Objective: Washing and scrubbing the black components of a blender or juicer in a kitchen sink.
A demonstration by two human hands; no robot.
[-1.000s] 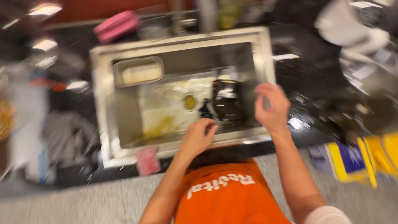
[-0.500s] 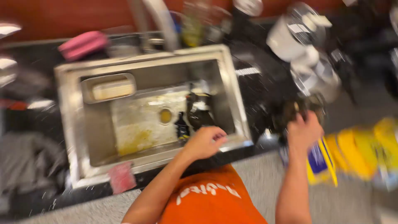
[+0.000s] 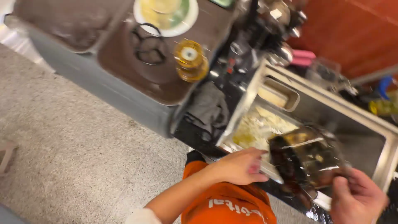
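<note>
The right hand (image 3: 357,199) grips a dark, greasy square pan (image 3: 309,159) by its near edge, fingers curled under the rim, and holds it tilted over the near rim of the steel sink (image 3: 387,159). Brown residue and small scraps cling to the inside of the pan. The left hand (image 3: 240,166) rests loosely closed on the sink's front edge, just beside the pan; I cannot tell whether it holds anything. Inside the sink lie pale food scraps (image 3: 261,126) on the bottom and a small steel tray (image 3: 280,93) against the far side. A grey cloth (image 3: 209,108) lies on the black worktop (image 3: 195,135) left of the sink. Farther left stands a brown stove top with a ring burner (image 3: 147,39), a yellow bottle (image 3: 190,60) and a plate (image 3: 166,14) of food. A pink sponge (image 3: 304,57) sits behind the sink.
</note>
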